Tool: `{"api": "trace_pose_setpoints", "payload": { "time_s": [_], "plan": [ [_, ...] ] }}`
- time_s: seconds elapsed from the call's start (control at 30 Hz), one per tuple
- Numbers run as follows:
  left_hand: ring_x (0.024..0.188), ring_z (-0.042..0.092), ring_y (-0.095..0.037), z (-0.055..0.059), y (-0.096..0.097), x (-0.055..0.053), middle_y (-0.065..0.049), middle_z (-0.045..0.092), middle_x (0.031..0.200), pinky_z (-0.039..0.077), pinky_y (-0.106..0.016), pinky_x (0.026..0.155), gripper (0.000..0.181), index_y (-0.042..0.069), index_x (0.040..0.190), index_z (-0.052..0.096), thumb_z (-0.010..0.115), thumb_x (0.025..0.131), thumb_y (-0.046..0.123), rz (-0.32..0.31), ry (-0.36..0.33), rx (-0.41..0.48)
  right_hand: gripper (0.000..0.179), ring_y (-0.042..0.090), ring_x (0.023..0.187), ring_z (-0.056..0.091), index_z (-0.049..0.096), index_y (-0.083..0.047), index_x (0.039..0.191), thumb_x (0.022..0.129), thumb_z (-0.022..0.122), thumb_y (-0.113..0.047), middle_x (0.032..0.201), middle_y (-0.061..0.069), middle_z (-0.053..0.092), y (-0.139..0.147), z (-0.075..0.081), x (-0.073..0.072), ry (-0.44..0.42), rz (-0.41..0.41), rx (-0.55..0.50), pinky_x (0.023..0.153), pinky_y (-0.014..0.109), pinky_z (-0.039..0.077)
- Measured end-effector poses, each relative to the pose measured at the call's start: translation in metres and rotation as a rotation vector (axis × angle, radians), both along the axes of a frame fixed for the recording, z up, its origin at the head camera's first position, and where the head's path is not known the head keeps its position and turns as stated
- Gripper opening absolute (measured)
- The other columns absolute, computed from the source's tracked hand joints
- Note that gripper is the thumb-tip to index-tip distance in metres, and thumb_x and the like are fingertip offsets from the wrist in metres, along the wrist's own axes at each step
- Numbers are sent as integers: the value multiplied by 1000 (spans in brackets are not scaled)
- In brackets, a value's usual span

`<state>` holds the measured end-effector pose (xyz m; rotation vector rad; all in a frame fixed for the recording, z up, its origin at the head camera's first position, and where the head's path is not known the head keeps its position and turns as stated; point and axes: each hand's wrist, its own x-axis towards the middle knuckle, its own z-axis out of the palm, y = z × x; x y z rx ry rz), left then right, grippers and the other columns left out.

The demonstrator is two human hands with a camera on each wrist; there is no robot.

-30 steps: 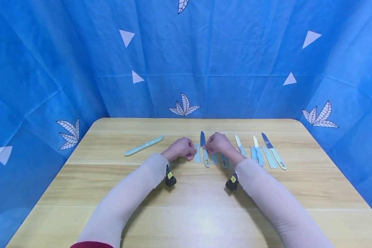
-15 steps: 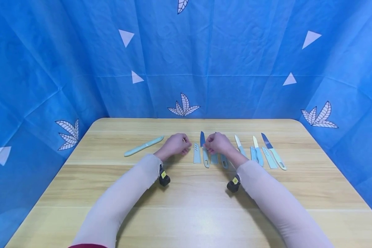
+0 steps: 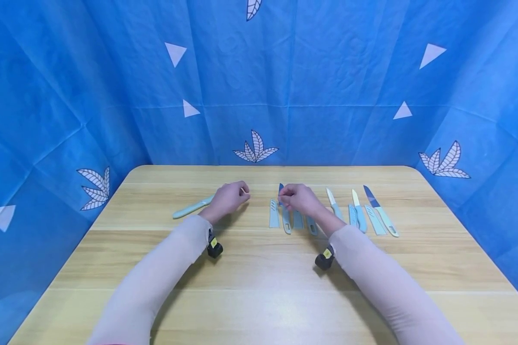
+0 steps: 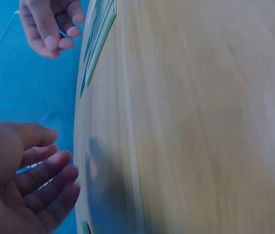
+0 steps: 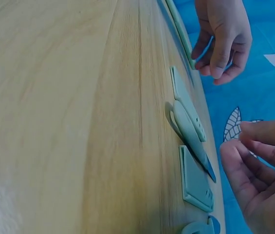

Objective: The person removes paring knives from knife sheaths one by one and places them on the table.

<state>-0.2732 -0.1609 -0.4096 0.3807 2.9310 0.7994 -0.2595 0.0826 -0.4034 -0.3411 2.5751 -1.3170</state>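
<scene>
Over the left part of the table, my left hand (image 3: pixel 228 197) hovers with loosely curled fingers and nothing in them. It partly covers a pale green sheathed knife (image 3: pixel 190 210). Nothing is held in my right hand (image 3: pixel 300 197) either; its relaxed fingers hang above a blue-bladed knife (image 3: pixel 287 221), hiding part of the blade. In the right wrist view this hand is apart from the knife. Left of that knife lies a flat slotted sheath (image 3: pixel 274 214); to its right are another sheath (image 3: pixel 298 220) and a knife handle (image 3: pixel 312 226), both partly under my right hand.
Farther right on the wooden table (image 3: pixel 259 306) lie a white-bladed knife (image 3: pixel 334 206), another light-bladed knife (image 3: pixel 359 215) beside a sheath (image 3: pixel 353 214), and a larger blue-bladed knife (image 3: pixel 382 211) beside its sheath (image 3: pixel 374 220). A blue curtain (image 3: pixel 259 86) hangs behind the table.
My left hand has moved left, away from the slotted sheath and towards the sheathed knife. My right hand has shifted slightly left over the blue blade. The knives and sheaths lie as before.
</scene>
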Motion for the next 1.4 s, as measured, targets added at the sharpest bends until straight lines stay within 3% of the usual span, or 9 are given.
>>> {"api": "trace_pose_setpoints", "payload": {
  "time_s": [0.2,0.37,0.6,0.77,0.9,1.07,1.27,1.4],
  "plan": [
    [105,61,-28,0,-19,-4,-11,66,115,51,-42,96,24,7,115,64,62,96,22,-28,67,-36,19,23,84,65,65,-5,110,97,63,-18,99,11,66,-4,0,1,25,3,-1,73,30,60],
    [111,59,-32,-1,-33,-4,-17,61,124,48,-46,101,29,3,120,63,63,95,17,-23,81,-28,20,21,95,63,67,-8,109,95,66,-22,102,5,67,-8,-2,1,98,5,53,83,33,57],
    [121,52,-36,-6,-48,-6,-21,56,129,41,-48,109,36,-1,127,60,63,96,16,-9,102,-100,30,23,106,61,65,-6,120,95,66,-24,113,7,67,-15,-3,5,191,33,120,93,38,54],
    [118,53,-38,-10,-57,-9,-24,57,127,43,-49,107,40,-3,128,59,63,95,18,18,81,-159,37,24,113,60,63,-9,126,94,68,-27,125,7,64,-19,-4,7,204,54,124,98,37,52],
    [106,59,-36,-12,-66,-11,-21,64,115,49,-48,98,34,-4,119,65,66,93,18,24,77,-176,41,25,114,60,62,-10,128,93,69,-29,128,7,63,-21,-5,6,204,79,98,98,39,52],
    [94,62,-32,-10,-74,-10,-17,69,103,53,-47,89,23,-2,106,71,69,92,16,34,54,-137,44,24,115,59,61,-10,130,93,69,-31,129,5,62,-24,-7,5,189,92,64,98,39,52],
    [89,61,-28,-7,-77,-9,-15,68,104,53,-43,84,24,0,107,69,67,93,19,78,-18,-87,41,23,113,59,63,-9,128,93,68,-30,125,5,64,-28,-9,5,198,96,31,98,38,52],
    [81,61,-25,-3,-79,-8,-12,67,97,53,-37,75,24,2,107,66,67,92,21,110,-52,14,41,23,112,61,63,-8,128,94,67,-31,123,5,65,-31,-9,6,208,106,20,97,37,53]
  ]
}}
